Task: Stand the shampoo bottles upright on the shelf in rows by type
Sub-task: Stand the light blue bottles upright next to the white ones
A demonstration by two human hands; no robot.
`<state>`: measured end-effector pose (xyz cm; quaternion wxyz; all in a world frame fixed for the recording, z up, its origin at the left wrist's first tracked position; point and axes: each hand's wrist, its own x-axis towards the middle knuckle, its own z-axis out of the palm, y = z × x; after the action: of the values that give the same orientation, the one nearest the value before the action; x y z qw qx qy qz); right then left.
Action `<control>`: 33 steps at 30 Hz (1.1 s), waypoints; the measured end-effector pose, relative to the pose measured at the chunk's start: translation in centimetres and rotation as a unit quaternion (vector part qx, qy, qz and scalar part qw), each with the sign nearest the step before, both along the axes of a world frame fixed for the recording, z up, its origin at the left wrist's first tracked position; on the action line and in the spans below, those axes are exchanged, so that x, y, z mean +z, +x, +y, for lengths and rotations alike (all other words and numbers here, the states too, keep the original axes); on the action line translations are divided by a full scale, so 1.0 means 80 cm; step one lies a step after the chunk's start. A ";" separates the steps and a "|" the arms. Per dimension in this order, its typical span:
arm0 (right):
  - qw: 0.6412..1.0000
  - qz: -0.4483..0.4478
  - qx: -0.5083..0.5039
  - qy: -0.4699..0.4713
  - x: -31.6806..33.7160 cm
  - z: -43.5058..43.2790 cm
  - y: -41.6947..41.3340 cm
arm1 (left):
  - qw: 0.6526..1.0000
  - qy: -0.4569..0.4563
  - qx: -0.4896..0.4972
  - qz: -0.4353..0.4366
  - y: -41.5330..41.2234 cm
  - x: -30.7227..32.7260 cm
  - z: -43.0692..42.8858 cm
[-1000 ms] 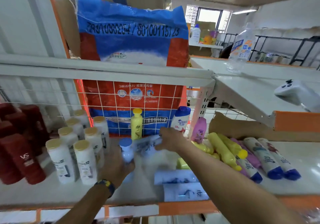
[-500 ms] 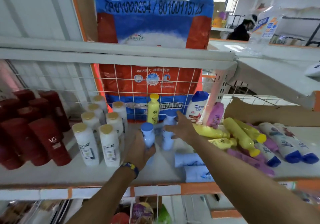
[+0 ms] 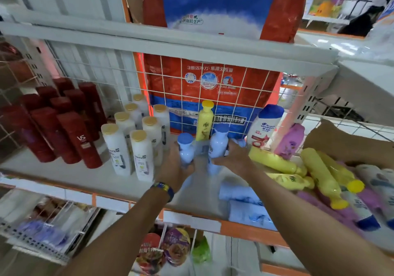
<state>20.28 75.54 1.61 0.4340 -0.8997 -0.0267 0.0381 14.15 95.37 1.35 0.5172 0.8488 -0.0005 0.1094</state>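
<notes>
Your left hand (image 3: 177,169) gripped a pale blue bottle (image 3: 185,148) upright near the middle of the shelf (image 3: 64,173), fingers wrapped round its body. Just beside it, your right hand (image 3: 233,158) gripped a second pale blue bottle (image 3: 217,143), also upright. Toward the left end stood red bottles (image 3: 78,139) and rows of white gold-capped bottles (image 3: 140,154). Two more pale blue bottles (image 3: 241,192) lay flat at the front edge, and yellow bottles (image 3: 319,173) lay heaped toward the right end.
</notes>
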 end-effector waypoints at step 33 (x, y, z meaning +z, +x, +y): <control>0.981 0.018 0.023 0.191 -0.029 0.066 0.015 | 0.999 0.008 0.029 -0.019 -0.009 -0.002 0.019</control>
<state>21.48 80.81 -0.72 0.5975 -0.7984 -0.0466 0.0584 13.43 96.91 1.17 0.5073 0.8502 0.0134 0.1402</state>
